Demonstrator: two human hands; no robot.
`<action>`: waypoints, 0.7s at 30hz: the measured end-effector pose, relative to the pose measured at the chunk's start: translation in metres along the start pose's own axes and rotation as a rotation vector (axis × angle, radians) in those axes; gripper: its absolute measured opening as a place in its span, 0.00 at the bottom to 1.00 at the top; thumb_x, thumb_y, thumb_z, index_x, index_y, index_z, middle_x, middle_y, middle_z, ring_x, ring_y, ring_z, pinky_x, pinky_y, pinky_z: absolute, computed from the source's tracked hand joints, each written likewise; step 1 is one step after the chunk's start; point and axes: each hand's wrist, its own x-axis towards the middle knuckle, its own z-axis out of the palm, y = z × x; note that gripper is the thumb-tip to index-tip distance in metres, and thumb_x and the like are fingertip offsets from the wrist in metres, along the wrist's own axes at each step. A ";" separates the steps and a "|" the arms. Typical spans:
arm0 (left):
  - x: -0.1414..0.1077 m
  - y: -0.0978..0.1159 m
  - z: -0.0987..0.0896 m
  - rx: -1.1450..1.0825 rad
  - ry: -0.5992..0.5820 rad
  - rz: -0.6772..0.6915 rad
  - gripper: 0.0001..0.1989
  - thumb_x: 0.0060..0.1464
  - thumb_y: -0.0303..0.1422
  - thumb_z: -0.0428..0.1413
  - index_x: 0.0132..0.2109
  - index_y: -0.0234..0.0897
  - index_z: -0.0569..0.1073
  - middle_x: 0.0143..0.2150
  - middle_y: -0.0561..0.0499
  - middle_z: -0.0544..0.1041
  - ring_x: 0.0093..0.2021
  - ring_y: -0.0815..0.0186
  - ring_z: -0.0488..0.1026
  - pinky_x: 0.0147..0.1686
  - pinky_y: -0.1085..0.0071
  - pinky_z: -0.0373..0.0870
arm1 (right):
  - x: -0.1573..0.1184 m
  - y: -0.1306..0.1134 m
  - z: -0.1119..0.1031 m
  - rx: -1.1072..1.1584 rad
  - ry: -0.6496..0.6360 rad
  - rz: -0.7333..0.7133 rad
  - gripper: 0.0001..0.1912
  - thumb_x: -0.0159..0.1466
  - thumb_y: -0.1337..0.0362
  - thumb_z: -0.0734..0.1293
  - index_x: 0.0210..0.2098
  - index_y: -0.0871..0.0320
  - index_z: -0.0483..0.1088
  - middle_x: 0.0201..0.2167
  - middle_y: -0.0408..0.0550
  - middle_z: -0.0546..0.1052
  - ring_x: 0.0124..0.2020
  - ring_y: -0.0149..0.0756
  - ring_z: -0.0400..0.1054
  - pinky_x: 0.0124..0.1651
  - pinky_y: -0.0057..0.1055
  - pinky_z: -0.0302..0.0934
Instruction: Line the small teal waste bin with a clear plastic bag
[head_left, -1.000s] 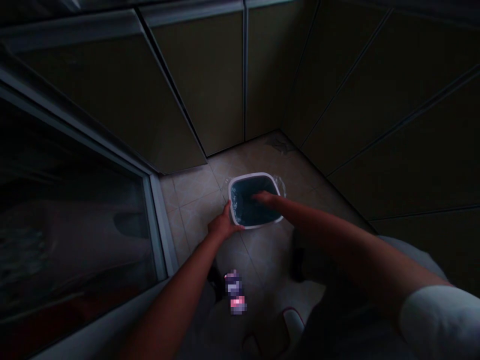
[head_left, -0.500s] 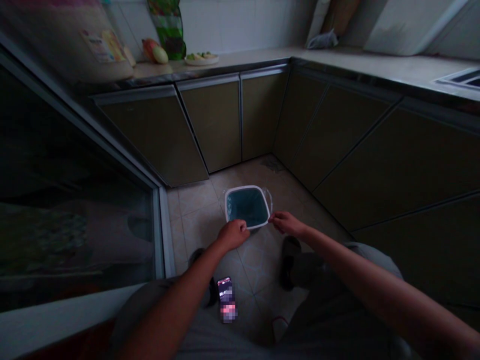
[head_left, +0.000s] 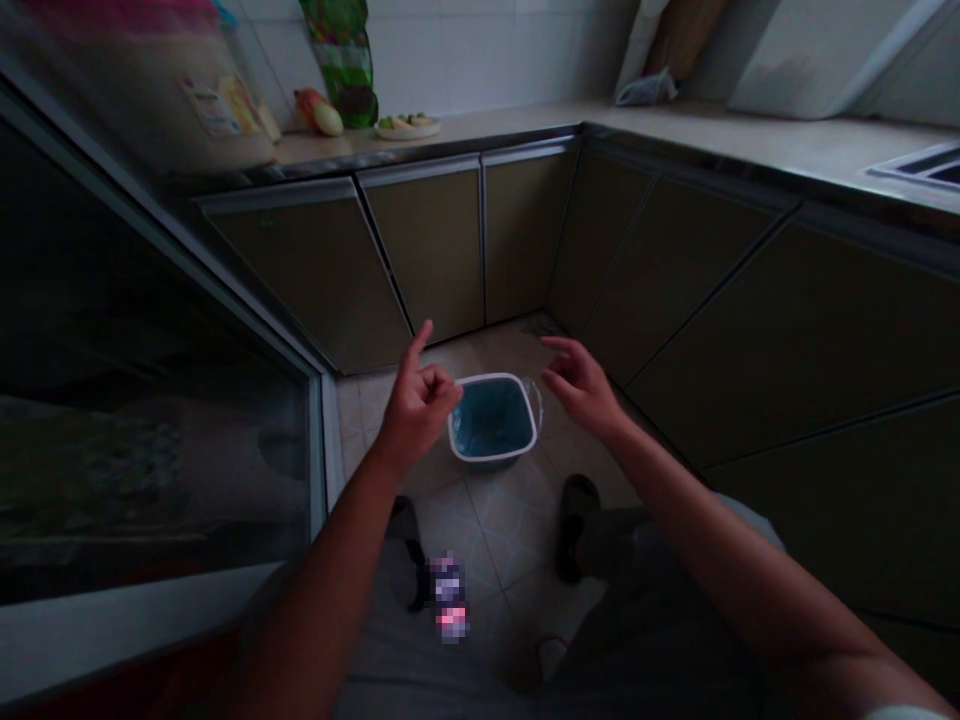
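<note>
A dim kitchen corner surrounds a pale, faintly patterned tiled floor (head_left: 480,510). Dull brown cabinet doors (head_left: 424,250) edged in grey metal run along two sides, beneath a pale L-shaped table (head_left: 705,135) backed by white wall tiles (head_left: 487,55). On it, at the left, are a large pale plastic container with a pink top (head_left: 150,100), a tall green bag (head_left: 349,75) and a shallow white plate (head_left: 409,134) of food. A dark glass panel in a light frame (head_left: 150,480) borders the left side.

A rounded rectangular bin with a white rim and blue-green interior (head_left: 487,459) stands upright on the floor, ahead of the person's feet. Clear plastic film (head_left: 538,405) sticks out at its right edge.

Both forearms reach forward, one to each side of the bin. The left hand (head_left: 420,405) is released, index finger extended upward and the others curled; its fingertips overlap the rim in view, so contact cannot be told. The right hand (head_left: 581,385) is likewise released, index finger pointing leftward, thumb bent beneath, apart from the bin.
</note>
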 end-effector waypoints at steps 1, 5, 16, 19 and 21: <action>-0.006 0.028 -0.007 -0.039 -0.002 0.080 0.46 0.56 0.31 0.62 0.76 0.52 0.49 0.28 0.61 0.68 0.25 0.71 0.64 0.29 0.74 0.67 | -0.004 -0.022 -0.006 0.024 0.040 -0.075 0.28 0.67 0.61 0.67 0.65 0.49 0.62 0.31 0.43 0.70 0.29 0.34 0.64 0.31 0.31 0.61; -0.011 0.075 -0.033 -0.089 -0.061 0.360 0.57 0.53 0.25 0.65 0.75 0.70 0.41 0.28 0.64 0.69 0.23 0.71 0.64 0.34 0.69 0.74 | -0.013 -0.056 -0.021 0.051 0.103 -0.198 0.48 0.64 0.64 0.71 0.75 0.38 0.43 0.39 0.45 0.74 0.29 0.35 0.64 0.29 0.31 0.61; 0.077 -0.122 -0.076 0.037 -0.013 -0.121 0.65 0.52 0.31 0.66 0.77 0.48 0.24 0.42 0.52 0.78 0.26 0.76 0.68 0.31 0.76 0.66 | 0.053 0.085 -0.026 0.053 -0.210 0.137 0.64 0.57 0.72 0.70 0.78 0.45 0.24 0.45 0.48 0.79 0.23 0.25 0.61 0.26 0.24 0.59; 0.076 -0.112 -0.077 0.030 0.004 -0.078 0.63 0.52 0.31 0.66 0.77 0.50 0.28 0.42 0.53 0.78 0.27 0.75 0.68 0.31 0.76 0.66 | 0.056 0.082 -0.022 0.057 -0.227 0.115 0.64 0.58 0.71 0.71 0.77 0.44 0.23 0.44 0.48 0.79 0.23 0.26 0.61 0.25 0.25 0.59; 0.077 -0.107 -0.075 0.038 0.016 -0.065 0.62 0.52 0.31 0.66 0.78 0.50 0.31 0.40 0.53 0.77 0.28 0.74 0.68 0.32 0.75 0.67 | 0.057 0.080 -0.019 0.044 -0.235 0.110 0.63 0.59 0.70 0.70 0.77 0.44 0.24 0.42 0.46 0.78 0.23 0.27 0.61 0.26 0.26 0.59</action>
